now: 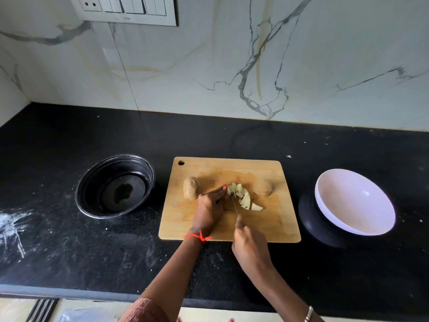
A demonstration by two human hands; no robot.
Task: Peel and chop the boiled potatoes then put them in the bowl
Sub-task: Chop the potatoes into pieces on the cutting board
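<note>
A wooden cutting board (pixel 267 226) lies on the black counter. Several pale potato slices (pixel 243 198) fan out at its middle. Two unpeeled brown potatoes rest on the board, one at the left (pixel 190 188) and one at the right (pixel 263 187). My left hand (pixel 210 209) presses down on the rest of the potato being cut, which is mostly hidden under the fingers. My right hand (pixel 249 247) grips a knife (pixel 234 204) whose blade stands just left of the slices. A white bowl (pixel 352 203) sits empty to the right of the board.
A black round container (pixel 116 184) sits empty left of the board. The white bowl leans on a black round base (pixel 313 224). White powder streaks mark the counter at the far left (pixel 14 226). A marble wall with a switch panel (pixel 125 8) rises behind.
</note>
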